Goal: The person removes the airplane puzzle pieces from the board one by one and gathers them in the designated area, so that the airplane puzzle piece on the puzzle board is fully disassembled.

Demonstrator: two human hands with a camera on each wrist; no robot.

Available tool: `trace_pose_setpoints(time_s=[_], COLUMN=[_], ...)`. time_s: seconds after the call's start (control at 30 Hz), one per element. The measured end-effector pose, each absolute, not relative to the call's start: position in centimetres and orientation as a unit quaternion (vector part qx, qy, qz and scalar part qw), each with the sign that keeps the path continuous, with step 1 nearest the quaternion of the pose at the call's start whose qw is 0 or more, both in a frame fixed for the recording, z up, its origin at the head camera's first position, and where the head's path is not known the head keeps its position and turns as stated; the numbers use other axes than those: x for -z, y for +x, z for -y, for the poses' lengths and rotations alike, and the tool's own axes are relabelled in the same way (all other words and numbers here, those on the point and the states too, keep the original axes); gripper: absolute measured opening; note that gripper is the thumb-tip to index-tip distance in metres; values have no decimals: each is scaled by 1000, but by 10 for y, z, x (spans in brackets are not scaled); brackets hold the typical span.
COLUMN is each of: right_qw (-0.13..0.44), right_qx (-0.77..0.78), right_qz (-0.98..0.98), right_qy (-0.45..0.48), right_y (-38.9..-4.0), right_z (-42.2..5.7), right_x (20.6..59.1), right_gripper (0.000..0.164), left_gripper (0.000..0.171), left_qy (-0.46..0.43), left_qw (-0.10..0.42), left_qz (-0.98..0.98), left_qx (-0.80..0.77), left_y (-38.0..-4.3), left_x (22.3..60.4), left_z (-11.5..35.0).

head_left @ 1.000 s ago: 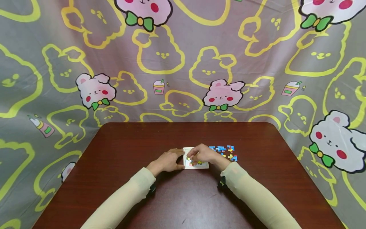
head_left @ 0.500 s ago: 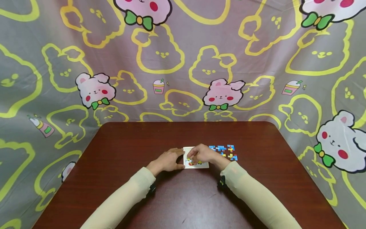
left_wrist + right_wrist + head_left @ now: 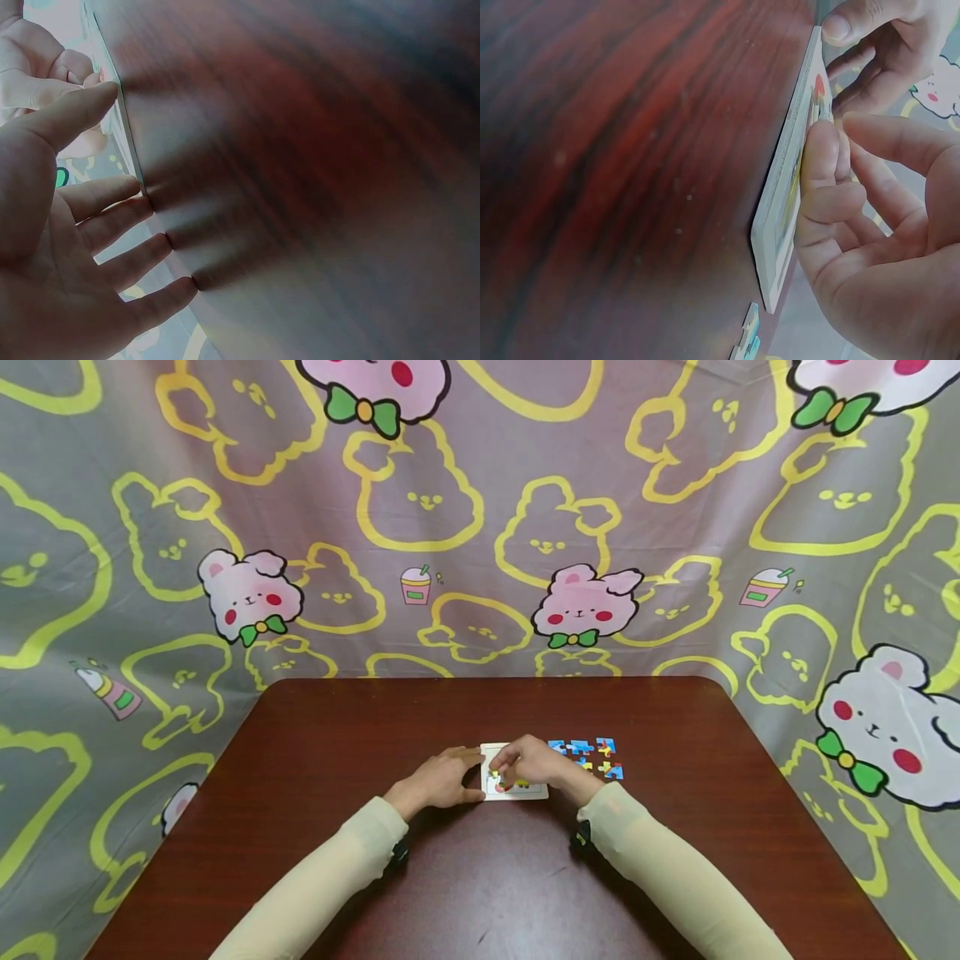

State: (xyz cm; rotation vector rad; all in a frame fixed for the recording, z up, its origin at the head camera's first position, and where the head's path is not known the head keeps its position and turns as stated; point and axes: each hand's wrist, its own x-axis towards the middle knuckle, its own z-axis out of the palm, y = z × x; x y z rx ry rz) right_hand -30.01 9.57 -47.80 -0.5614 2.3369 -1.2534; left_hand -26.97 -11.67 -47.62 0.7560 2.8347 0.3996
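A thin white puzzle tray (image 3: pixel 487 795) lies on the brown table with some coloured pieces in it. My left hand (image 3: pixel 442 778) rests at its left edge, thumb and fingers extended; in the left wrist view the fingertips meet the edge. Over the tray, my right hand (image 3: pixel 534 762) has curled fingers and pinches a small jigsaw piece (image 3: pixel 822 105) low against the tray's left part. That piece is largely hidden by the fingers. In the right wrist view the tray's near edge (image 3: pixel 769 247) runs beside the right hand, with the left thumb at its far end.
Several loose blue, yellow and red jigsaw pieces (image 3: pixel 581 748) lie right of the tray, partly behind the right wrist. The table (image 3: pixel 480 877) has a patterned curtain (image 3: pixel 465 527) hanging behind it and at both sides.
Under the right fingers, the small piece shifts and turns slightly at the left part of the tray. The left hand and the loose pieces stay put; the head view tilts a little.
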Motion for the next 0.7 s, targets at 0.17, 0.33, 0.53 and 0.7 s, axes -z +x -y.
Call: trace_pose_setpoints(time_s=[0.17,0.33,0.53,0.7], right_qw=[198,183,177,176], right_qx=[448,440,447,450], right_qz=[-845,-850,-846,-845], right_qy=[-215,-224,-229,-228], right_y=[-299,-300,-301,-301], right_z=[-96,-96,-96,-95], right_x=[478,478,479,480], right_gripper=[26,24,25,25], left_gripper=[69,69,69,69], left_qy=[259,261,259,260], left_qw=[90,88,89,91], left_qz=[-952,-952,-953,-952], left_qx=[-136,-137,-130,-134], left_y=[-270,-269,-269,-269], left_x=[476,475,474,474], left_z=[117,117,117,117])
